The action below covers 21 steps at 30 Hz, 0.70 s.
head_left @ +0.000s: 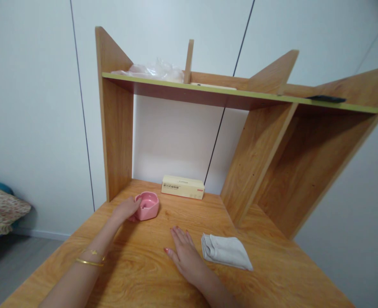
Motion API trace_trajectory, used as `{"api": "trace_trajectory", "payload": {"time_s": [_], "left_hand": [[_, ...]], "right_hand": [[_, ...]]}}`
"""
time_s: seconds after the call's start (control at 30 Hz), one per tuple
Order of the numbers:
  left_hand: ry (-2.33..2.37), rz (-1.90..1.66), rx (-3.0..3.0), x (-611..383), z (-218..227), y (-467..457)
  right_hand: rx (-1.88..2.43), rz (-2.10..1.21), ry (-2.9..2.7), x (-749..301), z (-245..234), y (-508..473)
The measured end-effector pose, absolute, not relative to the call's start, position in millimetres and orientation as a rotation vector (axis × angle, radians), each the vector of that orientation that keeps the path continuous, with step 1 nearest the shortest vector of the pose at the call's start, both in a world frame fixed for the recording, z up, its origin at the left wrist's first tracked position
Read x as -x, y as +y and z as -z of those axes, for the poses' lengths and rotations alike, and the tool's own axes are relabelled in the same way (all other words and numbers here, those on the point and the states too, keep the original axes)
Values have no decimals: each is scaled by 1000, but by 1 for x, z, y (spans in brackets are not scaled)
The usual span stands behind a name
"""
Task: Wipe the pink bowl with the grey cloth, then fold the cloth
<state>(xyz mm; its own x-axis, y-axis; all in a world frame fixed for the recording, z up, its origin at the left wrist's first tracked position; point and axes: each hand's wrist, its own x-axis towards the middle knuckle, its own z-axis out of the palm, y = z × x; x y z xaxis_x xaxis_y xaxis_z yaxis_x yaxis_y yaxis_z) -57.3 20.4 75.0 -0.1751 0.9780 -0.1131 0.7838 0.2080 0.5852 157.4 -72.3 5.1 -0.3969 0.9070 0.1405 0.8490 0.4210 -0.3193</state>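
Observation:
A pink bowl [149, 206] with an angular rim stands toward the back left of the wooden desk. My left hand [128, 208] grips its left side, thumb over the rim and the other fingers mostly hidden against the outer wall. Palm down on the desk lies my right hand [185, 253], its fingers stretched out and holding nothing. Just right of that hand is a folded pale grey cloth [226, 251], apart from the fingers.
A long cream box [183, 187] sits at the desk's back edge. Above runs a wooden shelf [214, 97] with upright dividers, bearing a clear plastic bag [158, 72] and a flat dark object [326, 99]. Patterned fabric [4, 209] shows at far left.

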Motion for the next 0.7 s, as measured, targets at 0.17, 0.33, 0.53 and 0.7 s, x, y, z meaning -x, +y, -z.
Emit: {"api": "trace_trajectory", "payload": {"time_s": [0.17, 0.33, 0.53, 0.7], "left_hand": [[2162, -622, -1859, 29, -96, -10], [1754, -442, -2413, -17, -85, -52], [881, -306, -3015, -72, -38, -87], [244, -284, -3323, -103, -12, -90]], "right_hand": [[1527, 92, -2363, -157, -29, -70], [1697, 338, -2244, -186, -66, -73], [1657, 340, -2280, -241, -55, -93], [1721, 525, -2320, -268, -26, -103]]}}
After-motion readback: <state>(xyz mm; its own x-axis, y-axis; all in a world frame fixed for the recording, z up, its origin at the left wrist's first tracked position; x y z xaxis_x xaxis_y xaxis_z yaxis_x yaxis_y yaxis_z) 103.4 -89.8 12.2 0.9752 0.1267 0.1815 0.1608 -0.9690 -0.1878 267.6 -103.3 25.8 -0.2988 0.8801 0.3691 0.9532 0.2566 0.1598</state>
